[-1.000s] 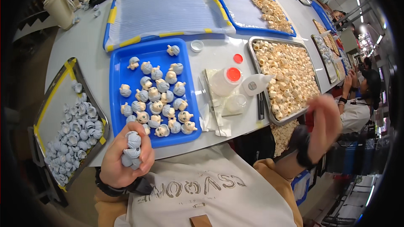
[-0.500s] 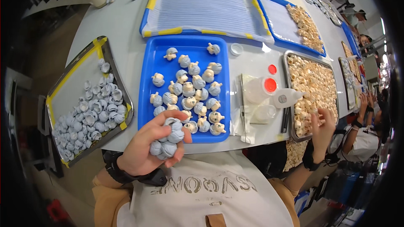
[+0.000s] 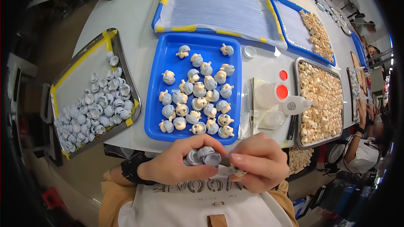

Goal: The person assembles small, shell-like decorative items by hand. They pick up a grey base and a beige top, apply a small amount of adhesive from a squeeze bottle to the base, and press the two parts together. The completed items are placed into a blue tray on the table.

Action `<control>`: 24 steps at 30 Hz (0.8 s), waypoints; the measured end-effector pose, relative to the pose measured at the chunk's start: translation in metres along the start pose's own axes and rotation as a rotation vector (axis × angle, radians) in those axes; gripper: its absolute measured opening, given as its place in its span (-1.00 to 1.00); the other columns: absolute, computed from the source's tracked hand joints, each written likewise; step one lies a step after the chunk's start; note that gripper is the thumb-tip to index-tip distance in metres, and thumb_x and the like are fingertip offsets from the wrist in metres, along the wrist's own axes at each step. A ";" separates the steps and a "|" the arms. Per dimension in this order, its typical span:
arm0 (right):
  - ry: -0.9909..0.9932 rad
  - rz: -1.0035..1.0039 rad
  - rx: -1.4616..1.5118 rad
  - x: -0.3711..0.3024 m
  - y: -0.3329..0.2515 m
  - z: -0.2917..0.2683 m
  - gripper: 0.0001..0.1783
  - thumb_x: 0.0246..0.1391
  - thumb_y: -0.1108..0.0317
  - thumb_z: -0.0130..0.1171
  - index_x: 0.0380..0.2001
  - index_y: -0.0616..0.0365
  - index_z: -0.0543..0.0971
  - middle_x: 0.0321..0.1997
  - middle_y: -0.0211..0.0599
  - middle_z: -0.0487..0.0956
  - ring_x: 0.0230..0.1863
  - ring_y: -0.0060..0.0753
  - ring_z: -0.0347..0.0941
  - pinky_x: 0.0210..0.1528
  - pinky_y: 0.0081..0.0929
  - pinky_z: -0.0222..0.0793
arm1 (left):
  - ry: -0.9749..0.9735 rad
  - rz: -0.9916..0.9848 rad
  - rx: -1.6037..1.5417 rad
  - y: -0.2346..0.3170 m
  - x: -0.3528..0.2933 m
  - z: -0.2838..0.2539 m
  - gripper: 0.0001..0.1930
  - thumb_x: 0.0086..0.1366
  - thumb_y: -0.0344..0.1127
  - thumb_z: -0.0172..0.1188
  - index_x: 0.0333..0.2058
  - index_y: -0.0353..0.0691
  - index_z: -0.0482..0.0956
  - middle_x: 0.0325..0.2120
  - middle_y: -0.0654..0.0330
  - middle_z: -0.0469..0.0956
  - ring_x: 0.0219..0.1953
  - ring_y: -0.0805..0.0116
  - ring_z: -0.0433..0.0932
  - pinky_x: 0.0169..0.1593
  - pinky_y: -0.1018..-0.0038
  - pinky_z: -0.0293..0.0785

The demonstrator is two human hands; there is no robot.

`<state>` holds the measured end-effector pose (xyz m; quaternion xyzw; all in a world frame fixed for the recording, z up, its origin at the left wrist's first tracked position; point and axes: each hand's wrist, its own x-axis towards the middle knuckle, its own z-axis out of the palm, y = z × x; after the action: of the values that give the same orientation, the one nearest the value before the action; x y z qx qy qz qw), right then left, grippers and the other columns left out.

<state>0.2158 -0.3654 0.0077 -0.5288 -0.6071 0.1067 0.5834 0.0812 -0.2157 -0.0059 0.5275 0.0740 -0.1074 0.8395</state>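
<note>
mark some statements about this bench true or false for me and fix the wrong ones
1. The left hand holds grey-blue shells. True.
2. The right hand is empty. False: it holds a small pale head.
3. Yellow tape marks the rim of the dark-rimmed tray on the left. True.
4. The metal tray on the right is full of grey-blue shells. False: cream pieces fill it.
5. The red disc lies inside the blue tray of heads. False: it lies to the right of that tray.
</note>
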 end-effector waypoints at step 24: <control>-0.056 0.131 0.289 -0.007 0.015 0.017 -0.55 -0.12 0.17 0.29 -0.32 0.29 0.37 -0.38 0.06 0.51 -0.46 -0.34 0.44 -0.43 -0.53 0.30 | 0.086 0.140 -0.083 -0.019 -0.002 -0.002 -0.54 0.06 -0.38 0.24 -0.06 -0.24 0.29 -0.21 0.25 0.37 -0.22 0.57 0.36 -0.17 0.60 0.32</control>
<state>0.2079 -0.3561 -0.0127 -0.4749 -0.5655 0.2454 0.6281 0.0741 -0.2218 -0.0224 0.5002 0.0772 -0.0227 0.8622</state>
